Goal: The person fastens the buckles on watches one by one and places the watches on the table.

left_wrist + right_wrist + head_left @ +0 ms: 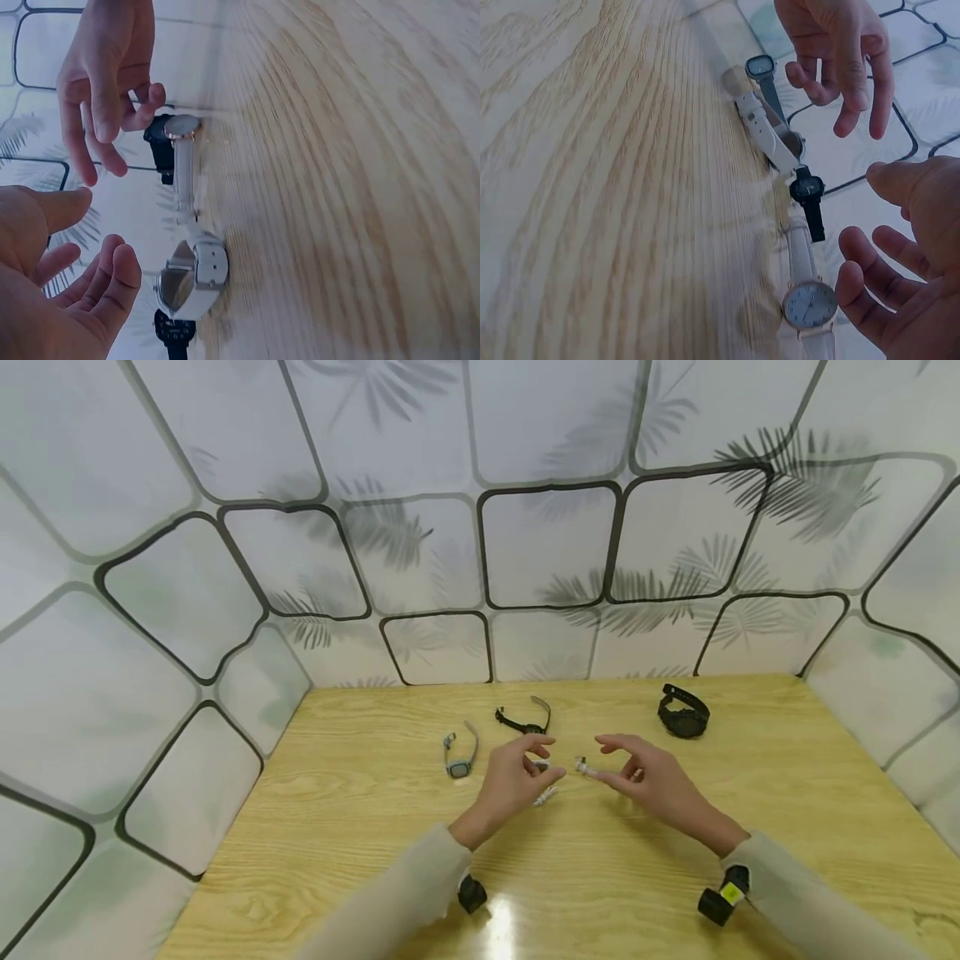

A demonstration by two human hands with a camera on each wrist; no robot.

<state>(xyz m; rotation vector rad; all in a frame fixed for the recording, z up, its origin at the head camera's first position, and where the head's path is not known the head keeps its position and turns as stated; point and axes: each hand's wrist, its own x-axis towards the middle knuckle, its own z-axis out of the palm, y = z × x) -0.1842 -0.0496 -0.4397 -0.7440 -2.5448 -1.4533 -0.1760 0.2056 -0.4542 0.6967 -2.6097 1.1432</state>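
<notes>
My left hand and right hand face each other above the table, fingers loosely bent and a gap between thumb and fingertips. Neither holds anything. Near the left hand stands a white watch with its strap looped, partly hidden by that hand in the head view. By the right fingertips lies a watch with a pale strap and rose-gold case; the right hand covers most of it from above. The right wrist view shows a small black watch between these two, farther back.
On the wooden table, a grey watch lies to the left and the small black watch at the back middle. A large black watch sits back right. Patterned fabric walls enclose the table's back and sides.
</notes>
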